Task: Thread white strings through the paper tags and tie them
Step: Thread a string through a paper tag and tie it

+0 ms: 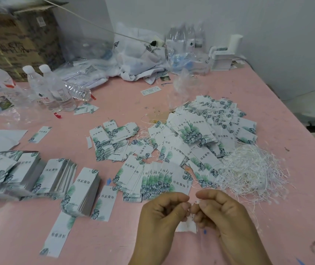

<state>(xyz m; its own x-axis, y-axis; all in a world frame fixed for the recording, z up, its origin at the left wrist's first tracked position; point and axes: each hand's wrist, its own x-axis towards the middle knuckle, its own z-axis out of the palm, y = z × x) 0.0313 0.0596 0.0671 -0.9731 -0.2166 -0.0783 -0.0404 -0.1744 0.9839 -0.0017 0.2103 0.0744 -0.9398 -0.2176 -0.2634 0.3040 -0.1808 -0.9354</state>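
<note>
A: Surface?

B: A pink table (248, 88), matt, scuffed and marked with small stains.

A: The hands?

B: Both sit low at the near edge, fingertips meeting. The left hand (158, 217) has its fingers curled, thumb and forefinger pinched together. The right hand (223, 213) is curled likewise, its grip narrow, pinching a short bit of white string (197, 202) at the fingertips.

A: And the tag being worked?

B: A small paper tag (188, 225) hangs just below the fingertips, between the two hands, partly hidden by them. It is blurred; its long axis looks roughly vertical in the view, but I cannot tell its printed side or whether the string passes through it.

A: Stock?

B: A loose heap of tags (206, 134) lies beyond the hands, flat rectangular white cards with green leaf print, pointing every way. Just right of it, a tangled pile of thin white strings (252, 169), wiry and frizzed. A fanned row of tags (158, 180) lies directly ahead of the hands, long axes running away from the person. To the left, squared stacks of tags (57, 175) lie side by side, some tipped over.

A: Anything else?

B: Clear plastic water bottles (45, 87) with white caps at far left, a cardboard box (15, 39) behind them, and crumpled clear plastic bags (137, 54) along the wall.
</note>
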